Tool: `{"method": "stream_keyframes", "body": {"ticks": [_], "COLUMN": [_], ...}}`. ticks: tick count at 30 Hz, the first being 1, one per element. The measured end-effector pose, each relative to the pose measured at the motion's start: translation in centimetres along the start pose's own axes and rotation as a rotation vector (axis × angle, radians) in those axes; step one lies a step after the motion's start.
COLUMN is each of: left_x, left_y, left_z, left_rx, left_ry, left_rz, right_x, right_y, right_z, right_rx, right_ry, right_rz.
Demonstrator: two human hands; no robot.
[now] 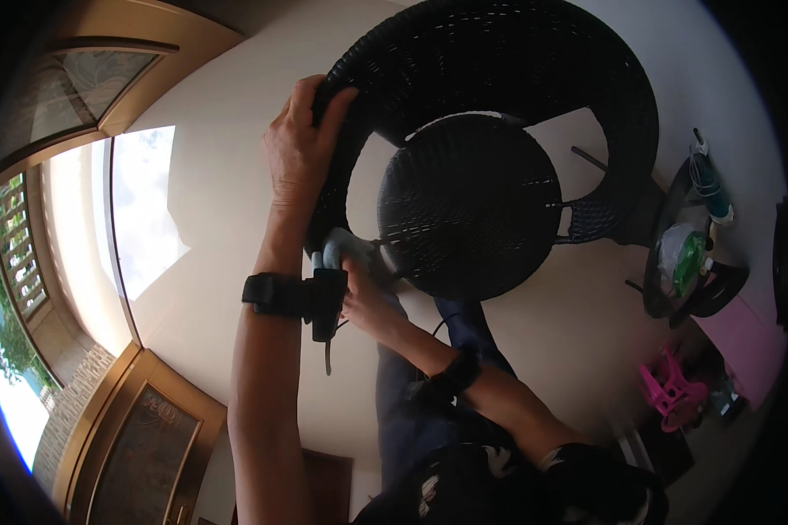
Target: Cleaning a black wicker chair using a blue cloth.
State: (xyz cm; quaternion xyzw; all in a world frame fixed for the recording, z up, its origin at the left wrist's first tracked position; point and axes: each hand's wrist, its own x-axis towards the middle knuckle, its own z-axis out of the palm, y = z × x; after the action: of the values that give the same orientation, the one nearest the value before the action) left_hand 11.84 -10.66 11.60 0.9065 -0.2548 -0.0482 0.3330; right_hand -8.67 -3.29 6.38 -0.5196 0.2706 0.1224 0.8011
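A black woven wicker armchair stands in front of me, its round seat in the middle and its curved back sweeping around the far side. My left hand is closed over the chair's left rim, thumb on the inner side. Below it, my right hand holds a grey-blue cloth against the lower left part of the armrest. Some of the right fingers are hidden by the cloth and by the black band on my left wrist.
Daylight comes through an open doorway at the left, beside brown-framed door panels. At the right, a dark round-edged stand holds a green-and-clear plastic bag and a teal bottle. A pink plastic stool is nearby.
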Motion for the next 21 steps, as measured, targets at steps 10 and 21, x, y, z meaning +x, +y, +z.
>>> {"method": "stream_keyframes", "body": {"ticks": [10, 21], "left_x": [1.0, 0.3], "left_y": [0.9, 0.3], "left_z": [0.3, 0.5], "left_rx": [-0.400, -0.378], "left_ry": [-0.293, -0.219], "left_rz": [-0.065, 0.010], "right_x": [2.7, 4.2], "right_y": [-9.4, -25.4], "right_z": [-5.6, -13.4], "right_rx": [0.089, -0.740], "right_ry": [0.018, 0.372], "right_rz": [-0.197, -0.677]}}
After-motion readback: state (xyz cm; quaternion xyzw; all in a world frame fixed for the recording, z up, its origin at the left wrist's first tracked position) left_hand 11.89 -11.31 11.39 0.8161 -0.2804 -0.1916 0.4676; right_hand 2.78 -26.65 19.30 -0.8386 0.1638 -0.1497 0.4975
